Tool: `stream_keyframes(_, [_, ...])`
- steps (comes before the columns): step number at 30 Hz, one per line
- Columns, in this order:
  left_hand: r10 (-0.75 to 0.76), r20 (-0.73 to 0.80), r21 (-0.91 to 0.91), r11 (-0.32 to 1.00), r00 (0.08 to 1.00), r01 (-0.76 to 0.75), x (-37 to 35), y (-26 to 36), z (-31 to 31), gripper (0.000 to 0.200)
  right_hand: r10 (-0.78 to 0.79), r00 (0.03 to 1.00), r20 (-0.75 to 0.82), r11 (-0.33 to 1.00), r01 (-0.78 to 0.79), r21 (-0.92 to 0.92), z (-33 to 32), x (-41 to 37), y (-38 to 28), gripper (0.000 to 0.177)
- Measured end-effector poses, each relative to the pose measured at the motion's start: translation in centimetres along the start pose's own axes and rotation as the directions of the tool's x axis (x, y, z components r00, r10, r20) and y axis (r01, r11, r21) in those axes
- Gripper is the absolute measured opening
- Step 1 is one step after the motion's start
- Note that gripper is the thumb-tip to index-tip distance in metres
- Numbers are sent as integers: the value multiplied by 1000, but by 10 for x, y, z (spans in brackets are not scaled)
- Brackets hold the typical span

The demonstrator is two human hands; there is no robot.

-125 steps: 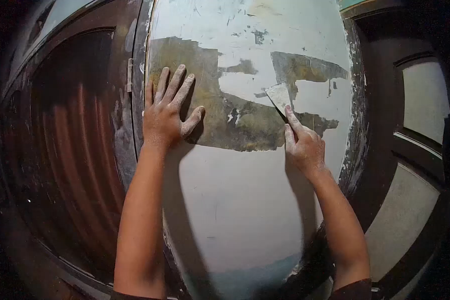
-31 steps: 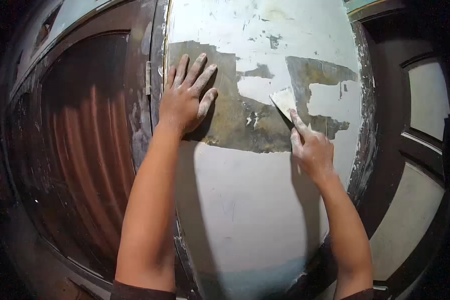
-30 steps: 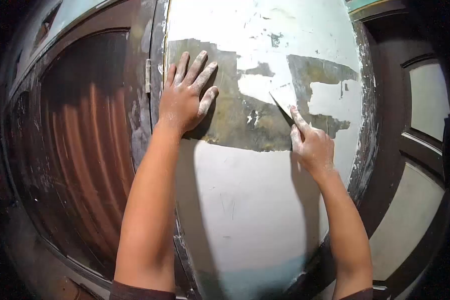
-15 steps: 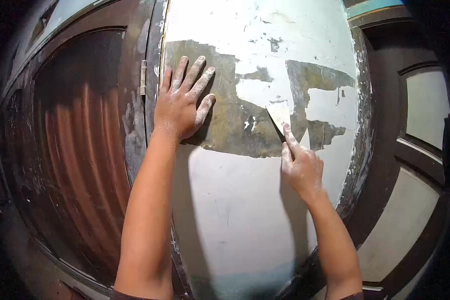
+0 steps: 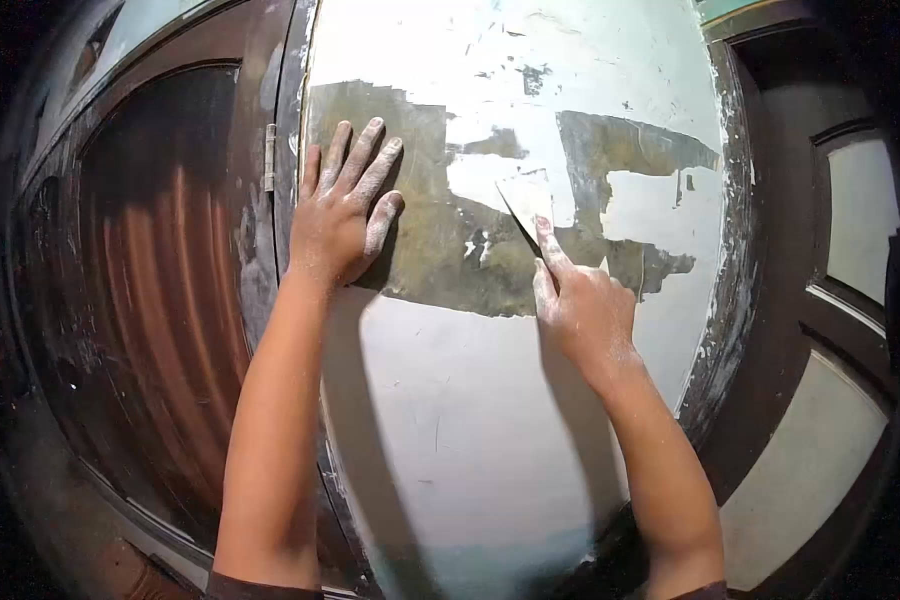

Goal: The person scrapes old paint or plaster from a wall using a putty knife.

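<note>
White and pale green coating covers much of the wall panel [image 5: 450, 400], with a bared grey-brown patch [image 5: 420, 240] across its middle. My left hand [image 5: 340, 215] lies flat on the left part of that patch, fingers spread and dusted with white powder. In my right hand [image 5: 588, 305] is a scraper [image 5: 530, 200], one finger stretched along it. Its blade meets the wall at the border between a white area and the bared patch. The handle is mostly hidden inside my fingers.
A dark wooden door with a reddish-brown panel [image 5: 170, 280] and a metal hinge [image 5: 269, 158] stands at the left. Along the right edge runs a paint-spattered frame [image 5: 735, 250], beside a dark door with pale panels [image 5: 860, 210].
The scraper in my right hand has moved slightly up and left over the white area. My left hand stays flat on the same patch, while the whole view has shifted a little.
</note>
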State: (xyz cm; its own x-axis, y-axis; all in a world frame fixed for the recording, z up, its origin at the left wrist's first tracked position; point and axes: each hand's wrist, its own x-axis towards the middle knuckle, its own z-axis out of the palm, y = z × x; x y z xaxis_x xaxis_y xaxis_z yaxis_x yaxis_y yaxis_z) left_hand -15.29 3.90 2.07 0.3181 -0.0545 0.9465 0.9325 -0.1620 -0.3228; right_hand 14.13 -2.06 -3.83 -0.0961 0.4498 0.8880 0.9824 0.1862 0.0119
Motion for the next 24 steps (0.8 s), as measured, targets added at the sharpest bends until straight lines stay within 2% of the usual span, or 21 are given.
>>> stream_keyframes(2, [-3,-8,1,1000,1000,3,-3,0,-2,56,-38,998,-55,999,39,2,1,-3,4,55])
stream_keyframes(4, [-3,12,1,1000,1000,3,1,0,-4,58,12,997,82,1000,-10,-28,-6,-19,1,56])
stream_keyframes(6, [-13,22,16,1000,1000,13,1,1,-5,59,-3,994,111,999,8,-46,-6,-23,3,59])
stream_keyframes(8, [-8,14,4,1000,1000,8,1,0,-4,59,-62,998,-13,996,61,-62,3,-9,7,57])
stream_keyframes(12, [-8,19,8,1000,1000,7,1,-1,-5,58,-78,997,-28,996,79,30,2,-5,-1,55])
stream_keyframes(14, [-5,41,33,999,999,3,1,0,-6,57,-32,995,94,998,36,-45,-5,-23,-7,55])
stream_keyframes(17, [-22,36,15,1000,999,21,0,1,-8,57,-6,988,156,999,12,-39,-5,-14,-7,56])
stream_keyframes(19, [-9,7,4,1000,1000,9,-1,-1,-3,57,-88,996,-32,996,87,-31,3,3,-3,57])
stream_keyframes(22, [11,-38,-31,999,999,-12,0,-4,-1,57,-97,992,-80,995,97,-12,4,6,-1,58])
stream_keyframes(24, [2,-23,-8,1000,1000,-2,-1,-3,-1,57,27,996,88,1000,-28,2,-4,-6,-8,56])
